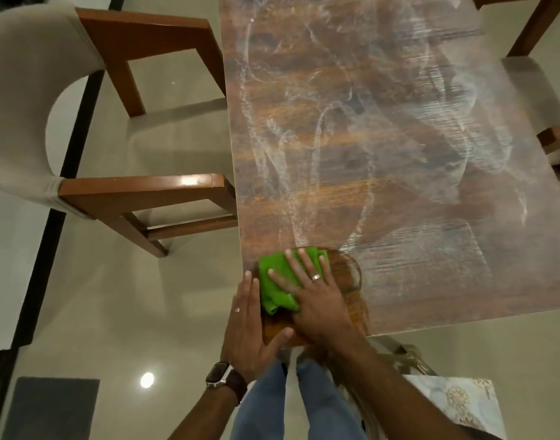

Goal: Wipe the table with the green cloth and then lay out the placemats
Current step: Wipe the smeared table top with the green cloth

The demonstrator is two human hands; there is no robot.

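We see cloth [278, 281] on near left corner of surface [399, 154]. Right hand [316, 300] flat on top of cloth, fingers spread toward far side. Left hand [251, 325] just left of cloth, along surface's left edge, thumb hooked onto near corner. Chair [120, 138] left of surface, arms reaching toward its edge. Second chair [539, 100] at right side, partly under it. Mat [50, 408] on floor, near left. Patterned item [459, 404] near right, below surface's near edge.

Dim warm indoor light; a lamp glints on the floor [147, 380], edges bend, tabletop [383, 138] streaks blur.
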